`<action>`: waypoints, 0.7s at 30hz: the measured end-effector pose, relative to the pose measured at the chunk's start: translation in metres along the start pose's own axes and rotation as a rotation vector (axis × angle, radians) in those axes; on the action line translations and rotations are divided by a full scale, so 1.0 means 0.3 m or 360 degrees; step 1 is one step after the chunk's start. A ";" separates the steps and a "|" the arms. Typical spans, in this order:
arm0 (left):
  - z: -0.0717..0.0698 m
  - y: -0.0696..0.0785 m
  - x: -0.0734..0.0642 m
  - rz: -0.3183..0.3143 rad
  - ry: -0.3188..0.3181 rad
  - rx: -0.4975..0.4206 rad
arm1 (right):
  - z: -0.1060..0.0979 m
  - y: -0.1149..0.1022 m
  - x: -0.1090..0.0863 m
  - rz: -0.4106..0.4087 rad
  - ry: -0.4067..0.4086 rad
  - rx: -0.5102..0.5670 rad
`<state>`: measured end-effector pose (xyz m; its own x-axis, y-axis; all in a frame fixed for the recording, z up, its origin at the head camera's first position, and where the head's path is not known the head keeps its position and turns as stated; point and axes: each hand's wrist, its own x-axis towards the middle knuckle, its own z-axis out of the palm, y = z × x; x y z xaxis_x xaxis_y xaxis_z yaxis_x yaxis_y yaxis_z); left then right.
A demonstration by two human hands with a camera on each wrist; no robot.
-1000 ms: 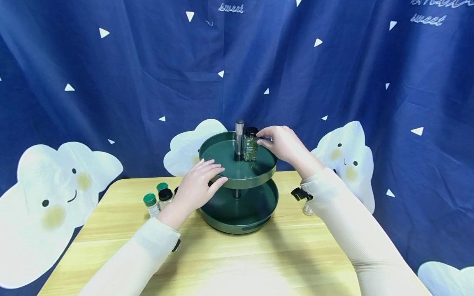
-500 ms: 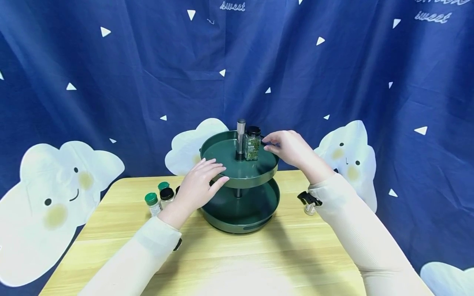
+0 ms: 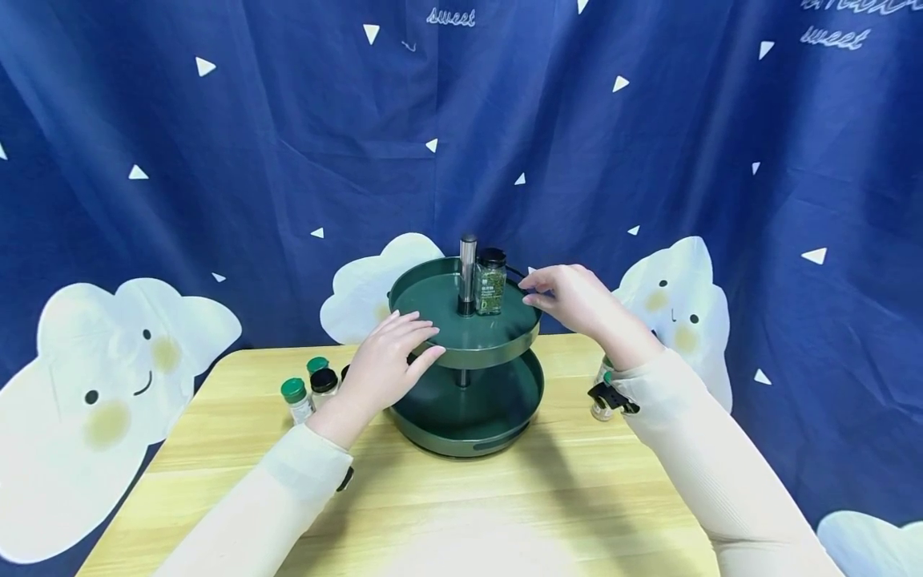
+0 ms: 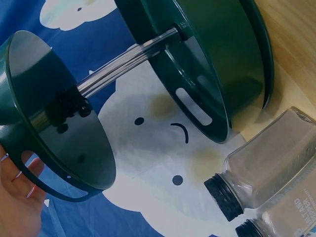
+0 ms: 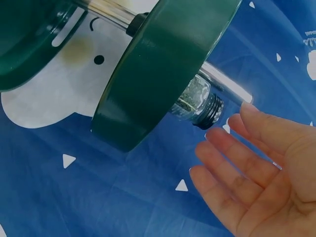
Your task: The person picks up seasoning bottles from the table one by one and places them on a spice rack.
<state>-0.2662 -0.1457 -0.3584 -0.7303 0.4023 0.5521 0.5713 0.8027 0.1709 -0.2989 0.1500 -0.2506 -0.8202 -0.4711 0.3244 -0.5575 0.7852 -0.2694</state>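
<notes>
A two-tier dark green round rack (image 3: 469,349) with a metal centre post (image 3: 467,272) stands on the table. On its upper tray, beside the post, sits an upright clear spice jar (image 3: 491,284) with a black lid and green flakes. My left hand (image 3: 382,357) rests its extended fingers at the upper tray's left front rim; the left wrist view has its fingers (image 4: 34,168) by the rim's slot. My right hand (image 3: 573,296) is just right of the jar, apart from it. In the right wrist view its loosely bent fingers (image 5: 222,185) hold nothing.
Left of the rack stand several jars, including a green-lidded one (image 3: 294,393) and a black-lidded one (image 3: 324,383), partly behind the left forearm. A small jar (image 3: 601,411) stands on the right near the right sleeve. A blue curtain (image 3: 288,120) hangs behind the table (image 3: 433,513).
My right hand has let go of the spice jar and drawn back to the right and slightly down. The jar stays upright on the upper tray. My left hand keeps its place.
</notes>
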 end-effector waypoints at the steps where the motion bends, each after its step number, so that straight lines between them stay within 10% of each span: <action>1: -0.001 0.001 -0.001 -0.0001 -0.0001 -0.0002 | 0.000 0.001 -0.003 0.0001 0.0004 0.0003; 21: 0.003 -0.003 -0.004 0.0002 0.0008 -0.0011 | 0.004 0.041 -0.058 0.0022 -0.0024 0.0009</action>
<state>-0.2660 -0.1464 -0.3600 -0.7275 0.4011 0.5566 0.5749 0.7992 0.1755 -0.2918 0.1673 -0.2606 -0.8298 -0.4662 0.3068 -0.5467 0.7895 -0.2791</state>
